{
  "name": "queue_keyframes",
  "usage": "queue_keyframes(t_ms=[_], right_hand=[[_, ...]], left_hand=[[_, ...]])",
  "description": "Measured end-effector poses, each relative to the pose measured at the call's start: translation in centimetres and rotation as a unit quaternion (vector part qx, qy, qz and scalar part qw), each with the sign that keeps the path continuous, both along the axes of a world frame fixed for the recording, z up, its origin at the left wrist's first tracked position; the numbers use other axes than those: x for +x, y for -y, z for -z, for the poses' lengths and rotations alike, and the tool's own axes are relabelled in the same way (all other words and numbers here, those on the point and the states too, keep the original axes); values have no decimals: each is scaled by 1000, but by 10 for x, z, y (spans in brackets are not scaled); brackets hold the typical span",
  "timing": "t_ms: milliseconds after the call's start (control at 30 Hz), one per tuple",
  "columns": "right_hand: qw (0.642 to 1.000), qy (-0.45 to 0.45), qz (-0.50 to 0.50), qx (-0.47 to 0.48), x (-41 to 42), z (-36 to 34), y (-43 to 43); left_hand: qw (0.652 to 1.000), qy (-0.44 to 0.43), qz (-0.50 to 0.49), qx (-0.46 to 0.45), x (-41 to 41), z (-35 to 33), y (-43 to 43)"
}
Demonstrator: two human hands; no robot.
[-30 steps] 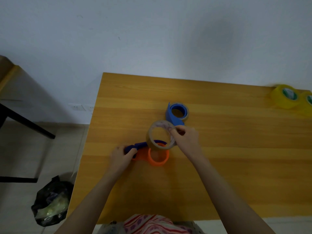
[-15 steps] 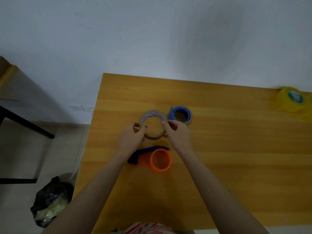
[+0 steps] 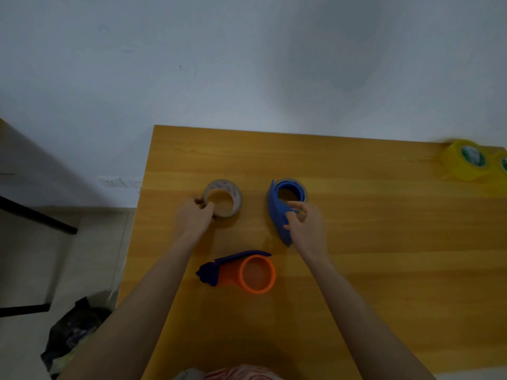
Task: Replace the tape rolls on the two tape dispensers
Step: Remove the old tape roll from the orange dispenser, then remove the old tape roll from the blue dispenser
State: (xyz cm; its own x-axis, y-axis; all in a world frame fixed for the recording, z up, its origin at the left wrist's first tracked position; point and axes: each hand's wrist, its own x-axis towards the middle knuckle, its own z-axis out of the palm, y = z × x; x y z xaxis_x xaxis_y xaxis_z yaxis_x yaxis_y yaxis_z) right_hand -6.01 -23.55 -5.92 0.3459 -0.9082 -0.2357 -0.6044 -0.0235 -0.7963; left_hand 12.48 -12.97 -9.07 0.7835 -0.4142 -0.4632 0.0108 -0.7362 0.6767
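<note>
Left hand [image 3: 194, 215] carried worn roll [image 3: 222, 198] leftward, pinches it; right hand [image 3: 307, 223] now grips blue dispenser [image 3: 277, 212]; yellow rolls [image 3: 463, 163] cut off.

On the table [image 3: 384, 256], a roll [image 3: 237, 197] is set left of one dispenser [image 3: 274, 212], the other dispenser [image 3: 233, 272] parked nearer, spare rolls [image 3: 463, 160] far right.

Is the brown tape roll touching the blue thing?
Apart. The head view shows bare table between the roll and the blue dispenser.

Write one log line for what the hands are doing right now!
left hand: holds brown tape roll | right hand: grips blue dispenser | orange dispenser: no roll, untouched
</note>
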Motion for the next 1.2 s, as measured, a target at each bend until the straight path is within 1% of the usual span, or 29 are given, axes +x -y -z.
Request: queue_keyframes(t_ms=[200,267,333,433,500,567,700,767,900,1067,1133,1200], right_hand=[[998,9,52,27,-16,8,10],[998,6,63,24,-16,7,14],[998,4,67,16,-16,5,22],[996,-1,86,20,-13,1,45],[994,-34,95,28,-7,3,66],[993,-78,82,44,2,4,81],[986,-143,14,86,19,13,87],[984,-155,-15,87,24,20,82],[988,-145,2,61,21,27,76],[990,-134,21,51,12,17,75],[992,-115,30,51,9,9,71],[995,-70,35,66,7,-4,68]], left_hand=[[999,-21,-22,9,6,7,1],[999,-6,-24,22,8,8,0],[998,42,-25,26,4,4,1],[991,133,-13,-20,-7,-10,0],[978,198,12,-59,-18,-21,-3],[968,225,60,-90,-28,-25,-4],[959,195,184,-98,-48,-25,-4],[955,185,209,-105,-57,-23,-9],[959,183,189,-106,-64,-21,-19],[970,152,163,-98,-66,-22,-21],[973,138,158,-100,-70,-25,-18],[977,103,156,-107,-76,-34,-12]])
